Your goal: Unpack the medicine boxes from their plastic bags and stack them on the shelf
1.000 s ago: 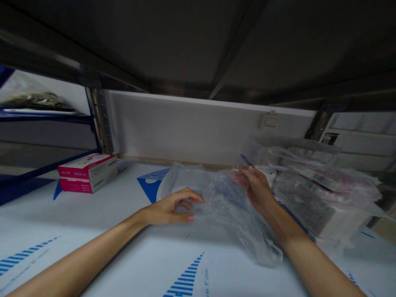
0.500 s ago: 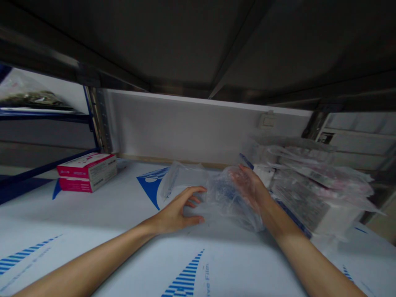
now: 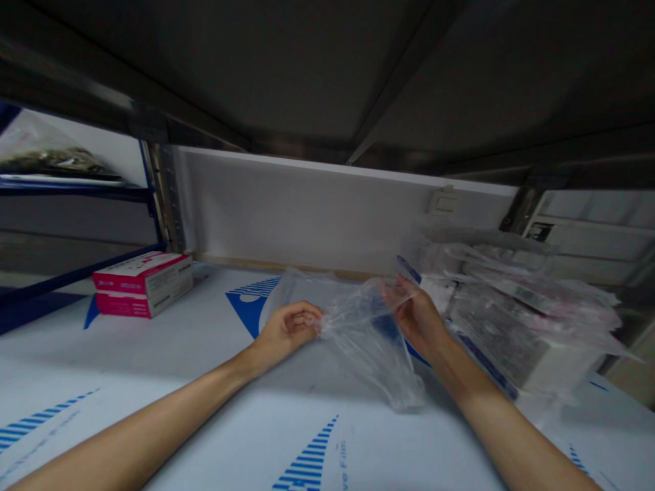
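Observation:
A transparent plastic bag [image 3: 366, 344] hangs stretched between my hands, with something blue showing through it. My left hand [image 3: 289, 332] pinches its left edge, and my right hand [image 3: 417, 317] grips its upper right part. Behind my left hand, a flat transparent sleeve [image 3: 291, 290] lies on the white printed film [image 3: 168, 361] covering the table. Close to my right hand stands a heap of plastic-wrapped packages [image 3: 512, 317].
Two stacked pink-and-white cartons [image 3: 143, 293] stand at the back left of the table. A dark shelf underside [image 3: 327, 68] runs overhead, and a white back panel [image 3: 307, 211] rises behind the table. Blue shelving [image 3: 76, 194] stands at the left.
My left hand has closed on the bag's edge and moved up and left. The bag, bunched before, is now pulled out between my hands.

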The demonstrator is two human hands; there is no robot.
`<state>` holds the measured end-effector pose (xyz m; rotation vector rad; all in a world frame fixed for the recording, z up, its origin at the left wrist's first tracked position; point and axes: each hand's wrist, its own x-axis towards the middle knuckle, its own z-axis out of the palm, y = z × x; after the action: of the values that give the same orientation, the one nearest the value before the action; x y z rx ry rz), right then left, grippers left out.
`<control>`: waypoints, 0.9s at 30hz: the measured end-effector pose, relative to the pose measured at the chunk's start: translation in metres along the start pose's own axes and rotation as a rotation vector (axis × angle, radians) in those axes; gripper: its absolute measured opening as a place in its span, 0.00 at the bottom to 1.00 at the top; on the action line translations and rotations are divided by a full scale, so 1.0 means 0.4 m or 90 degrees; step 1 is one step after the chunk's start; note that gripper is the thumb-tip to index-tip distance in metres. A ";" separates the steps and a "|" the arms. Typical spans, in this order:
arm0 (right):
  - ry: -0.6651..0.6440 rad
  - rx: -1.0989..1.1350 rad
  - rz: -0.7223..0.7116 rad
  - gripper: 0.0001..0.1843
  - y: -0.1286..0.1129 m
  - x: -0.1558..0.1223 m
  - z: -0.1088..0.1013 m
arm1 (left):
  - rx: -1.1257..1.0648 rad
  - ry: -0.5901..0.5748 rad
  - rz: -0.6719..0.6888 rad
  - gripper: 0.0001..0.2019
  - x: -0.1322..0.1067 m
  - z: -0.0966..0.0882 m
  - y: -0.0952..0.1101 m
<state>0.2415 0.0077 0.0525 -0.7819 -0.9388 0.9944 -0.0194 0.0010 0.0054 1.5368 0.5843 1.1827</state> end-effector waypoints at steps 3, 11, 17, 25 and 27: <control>0.056 -0.009 0.005 0.15 -0.013 0.000 -0.003 | -0.110 0.078 -0.045 0.16 0.011 -0.027 0.013; 0.071 -0.052 -0.060 0.17 -0.025 -0.006 -0.007 | -0.188 0.186 -0.078 0.11 0.044 -0.103 0.047; 0.035 0.037 0.104 0.12 -0.006 -0.011 -0.003 | -0.224 0.100 -0.140 0.19 0.034 -0.097 0.054; -0.147 -0.086 0.175 0.19 0.006 -0.022 0.010 | -0.049 0.222 -0.077 0.33 0.034 -0.076 0.035; -0.247 -0.164 0.169 0.30 0.009 -0.032 0.016 | -0.074 0.275 -0.080 0.33 0.040 -0.081 0.030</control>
<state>0.2315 -0.0023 0.0482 -0.9659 -1.3414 1.3019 -0.0448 0.0248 0.0210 1.1322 0.8670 1.4340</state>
